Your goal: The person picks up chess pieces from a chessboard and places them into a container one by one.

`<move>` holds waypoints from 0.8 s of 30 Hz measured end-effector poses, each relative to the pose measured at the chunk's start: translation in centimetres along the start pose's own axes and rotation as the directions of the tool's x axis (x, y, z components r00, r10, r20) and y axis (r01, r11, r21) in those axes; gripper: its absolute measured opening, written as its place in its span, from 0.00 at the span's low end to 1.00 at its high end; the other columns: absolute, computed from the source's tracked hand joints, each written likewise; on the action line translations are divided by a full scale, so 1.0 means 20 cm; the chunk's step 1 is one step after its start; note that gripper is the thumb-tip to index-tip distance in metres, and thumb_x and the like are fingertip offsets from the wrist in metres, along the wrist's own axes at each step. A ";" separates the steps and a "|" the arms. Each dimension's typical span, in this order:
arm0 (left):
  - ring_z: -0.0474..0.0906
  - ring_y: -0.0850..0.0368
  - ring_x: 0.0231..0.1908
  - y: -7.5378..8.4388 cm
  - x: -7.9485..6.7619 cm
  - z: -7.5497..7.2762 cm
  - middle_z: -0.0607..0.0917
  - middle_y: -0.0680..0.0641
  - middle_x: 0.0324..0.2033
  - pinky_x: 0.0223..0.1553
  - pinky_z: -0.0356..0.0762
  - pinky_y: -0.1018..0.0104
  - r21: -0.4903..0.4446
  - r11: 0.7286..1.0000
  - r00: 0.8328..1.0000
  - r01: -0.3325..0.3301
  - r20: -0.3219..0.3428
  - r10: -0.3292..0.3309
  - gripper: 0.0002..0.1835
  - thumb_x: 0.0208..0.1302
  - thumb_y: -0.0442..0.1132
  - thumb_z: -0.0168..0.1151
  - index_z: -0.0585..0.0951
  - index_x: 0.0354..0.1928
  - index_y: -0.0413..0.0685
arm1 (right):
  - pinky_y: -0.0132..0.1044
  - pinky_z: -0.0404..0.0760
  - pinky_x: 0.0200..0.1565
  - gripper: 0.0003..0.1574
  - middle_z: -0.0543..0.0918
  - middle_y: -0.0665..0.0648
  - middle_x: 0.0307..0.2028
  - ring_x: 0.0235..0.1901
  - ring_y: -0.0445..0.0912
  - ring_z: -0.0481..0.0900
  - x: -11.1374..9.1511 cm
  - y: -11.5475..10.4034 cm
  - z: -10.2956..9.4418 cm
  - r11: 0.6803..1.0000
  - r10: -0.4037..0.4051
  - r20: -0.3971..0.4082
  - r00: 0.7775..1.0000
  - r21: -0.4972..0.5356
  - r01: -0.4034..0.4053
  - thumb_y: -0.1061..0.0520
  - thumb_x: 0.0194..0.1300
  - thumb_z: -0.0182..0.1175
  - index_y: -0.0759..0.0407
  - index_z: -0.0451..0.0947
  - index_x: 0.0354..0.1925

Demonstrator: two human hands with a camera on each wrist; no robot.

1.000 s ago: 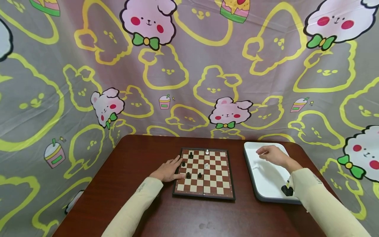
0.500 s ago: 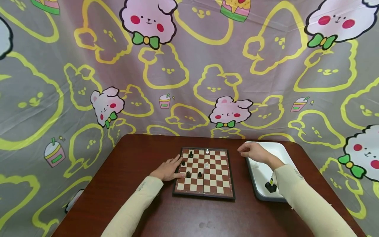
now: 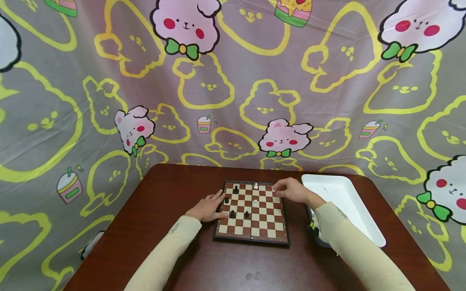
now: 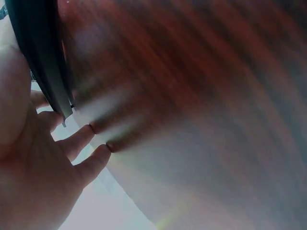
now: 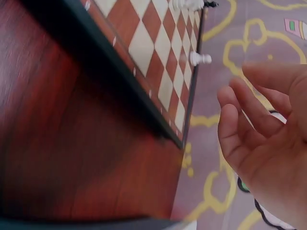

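Observation:
A folding chessboard (image 3: 262,232) with brown and cream squares lies on the table. My left hand (image 3: 206,208) rests at its left edge, thumb over the board. In the left wrist view its fingers (image 4: 79,143) are spread out straight, tips on the table beside the dark board edge. My right hand (image 3: 294,190) is over the far right corner, fingertips together at a small white chess piece (image 3: 274,188), mostly hidden by the fingers. Black pieces (image 3: 232,214) stand on the left half. Two white pieces stand nearer the middle, one (image 3: 256,186) at the far edge.
Right of the board stands a white tray (image 3: 358,210) with a dark outer side, partly covered by the right sleeve. A small white piece (image 3: 325,190) lies in it. A patterned cloth (image 3: 225,93) hangs behind the brown table (image 3: 174,184).
My right hand has moved left from above the tray to the far right corner of the board. My left hand has stayed at the board's left edge.

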State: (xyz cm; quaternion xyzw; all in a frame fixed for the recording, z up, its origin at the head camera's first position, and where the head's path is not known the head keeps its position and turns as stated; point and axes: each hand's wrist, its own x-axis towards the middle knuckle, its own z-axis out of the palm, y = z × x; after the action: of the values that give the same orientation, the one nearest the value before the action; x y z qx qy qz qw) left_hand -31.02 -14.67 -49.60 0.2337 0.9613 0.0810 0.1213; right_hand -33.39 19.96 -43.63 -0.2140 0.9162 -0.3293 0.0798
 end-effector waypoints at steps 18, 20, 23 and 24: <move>0.52 0.39 0.68 0.00 0.00 -0.01 0.45 0.47 0.74 0.62 0.57 0.42 -0.006 1.000 1.000 0.001 0.002 -0.001 0.46 0.63 0.69 0.47 0.49 0.75 0.52 | 0.44 0.78 0.41 0.13 0.82 0.52 0.44 0.42 0.47 0.79 0.14 -0.09 0.25 0.999 -0.003 0.064 0.998 0.040 0.000 0.64 0.63 0.61 0.57 0.82 0.47; 0.52 0.40 0.68 0.00 0.00 -0.01 0.45 0.47 0.74 0.62 0.57 0.43 -0.004 1.000 1.000 0.002 0.005 -0.002 0.46 0.63 0.69 0.46 0.48 0.75 0.53 | 0.44 0.78 0.41 0.13 0.82 0.52 0.44 0.43 0.47 0.78 0.14 -0.09 0.26 0.999 -0.003 0.074 0.997 0.043 0.000 0.64 0.63 0.61 0.56 0.82 0.46; 0.52 0.39 0.68 0.00 0.00 -0.01 0.46 0.45 0.73 0.61 0.58 0.42 -0.014 1.000 1.000 -0.009 0.000 0.009 0.46 0.63 0.68 0.47 0.49 0.75 0.51 | 0.43 0.79 0.41 0.13 0.82 0.51 0.43 0.44 0.48 0.78 0.15 -0.10 0.29 0.999 -0.007 0.078 0.997 0.048 0.004 0.63 0.62 0.62 0.56 0.82 0.46; 0.53 0.38 0.68 0.00 0.00 -0.01 0.46 0.45 0.73 0.61 0.58 0.42 -0.018 1.000 1.000 -0.013 0.000 0.013 0.46 0.64 0.68 0.47 0.49 0.75 0.50 | 0.43 0.78 0.40 0.13 0.82 0.51 0.43 0.43 0.47 0.78 0.15 -0.10 0.30 0.999 -0.007 0.078 0.997 0.052 0.003 0.63 0.62 0.62 0.56 0.82 0.46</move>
State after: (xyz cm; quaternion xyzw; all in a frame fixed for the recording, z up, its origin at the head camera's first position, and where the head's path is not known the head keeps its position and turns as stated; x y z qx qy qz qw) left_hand -30.95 -14.66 -49.41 0.2387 0.9590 0.0905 0.1230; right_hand -33.62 13.82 -46.91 -0.2269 0.9029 -0.3447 0.1206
